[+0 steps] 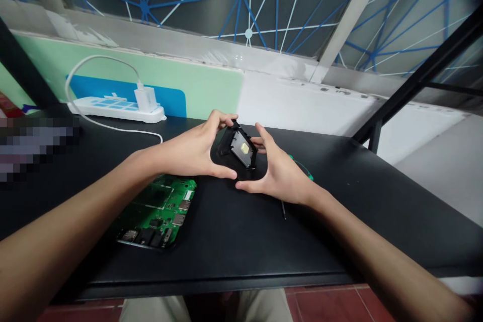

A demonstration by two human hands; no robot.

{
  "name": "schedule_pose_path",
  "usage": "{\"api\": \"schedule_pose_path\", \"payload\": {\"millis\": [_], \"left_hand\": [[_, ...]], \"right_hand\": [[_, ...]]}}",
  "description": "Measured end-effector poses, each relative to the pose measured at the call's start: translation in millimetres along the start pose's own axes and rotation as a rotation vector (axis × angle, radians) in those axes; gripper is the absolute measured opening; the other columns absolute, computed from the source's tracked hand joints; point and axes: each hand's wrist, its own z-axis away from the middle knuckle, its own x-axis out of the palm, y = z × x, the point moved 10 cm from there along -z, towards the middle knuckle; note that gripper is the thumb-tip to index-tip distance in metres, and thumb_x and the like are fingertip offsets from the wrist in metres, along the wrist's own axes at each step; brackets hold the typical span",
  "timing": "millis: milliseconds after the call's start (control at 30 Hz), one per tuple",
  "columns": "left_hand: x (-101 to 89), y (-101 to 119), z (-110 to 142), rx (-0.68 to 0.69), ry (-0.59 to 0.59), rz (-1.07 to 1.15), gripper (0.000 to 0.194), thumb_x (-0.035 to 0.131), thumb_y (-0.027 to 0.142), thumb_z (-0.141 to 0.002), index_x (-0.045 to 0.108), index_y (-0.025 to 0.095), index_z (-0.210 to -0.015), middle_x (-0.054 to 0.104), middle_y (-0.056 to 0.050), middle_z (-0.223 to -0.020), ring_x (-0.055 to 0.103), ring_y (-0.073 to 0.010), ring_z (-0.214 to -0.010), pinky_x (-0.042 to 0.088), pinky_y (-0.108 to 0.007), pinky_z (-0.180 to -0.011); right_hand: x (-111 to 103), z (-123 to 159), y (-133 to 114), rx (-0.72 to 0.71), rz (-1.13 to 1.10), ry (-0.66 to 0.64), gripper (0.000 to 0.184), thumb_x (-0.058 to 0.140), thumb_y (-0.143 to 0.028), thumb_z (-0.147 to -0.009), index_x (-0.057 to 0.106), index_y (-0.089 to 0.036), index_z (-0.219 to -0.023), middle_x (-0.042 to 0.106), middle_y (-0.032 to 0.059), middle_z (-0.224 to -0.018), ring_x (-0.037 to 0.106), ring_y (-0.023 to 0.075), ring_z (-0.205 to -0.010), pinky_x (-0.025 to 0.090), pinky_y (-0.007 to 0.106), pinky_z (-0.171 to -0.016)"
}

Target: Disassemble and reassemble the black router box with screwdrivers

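Note:
Above the table, between my two hands, is a tilted black plastic cover (pixel 224 142). Fixed in it is a grey metal plate (pixel 239 150) with a small pale-yellow pad (pixel 245 148) on its face. My left hand (pixel 196 148) grips the cover at its upper left edge, fingertips on top and thumb low. Fingers of my right hand (pixel 277 171) are at the cover's right edge, its index finger raised and its thumb stretched below. Under my left forearm lies a green circuit board (pixel 162 211) with metal ports along its edge, partly hidden.
A thin screwdriver shaft (pixel 284 210) and a green item (pixel 302 167) lie partly behind my right hand. At the back left stands a white power strip (pixel 113 108) with a plugged-in charger (pixel 145 98); its white cable (pixel 113 126) runs behind my left wrist.

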Motion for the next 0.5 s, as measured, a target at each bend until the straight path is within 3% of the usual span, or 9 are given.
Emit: {"api": "schedule_pose_path", "payload": {"millis": [500], "left_hand": [[4.5,-10.6,1.3,-0.054,-0.048,-0.028,0.083,0.086,0.056,-0.067,0.033,0.024,-0.124,0.044,-0.023,-0.155,0.051,-0.0393,-0.14,0.046,-0.052,-0.109]], "right_hand": [[-3.2,0.0,7.7,0.079,0.077,0.002,0.137,0.084,-0.06,-0.063,0.006,-0.014,-0.166,0.05,0.018,-0.156,0.05,0.0348,-0.141,0.042,0.056,-0.122]]}}
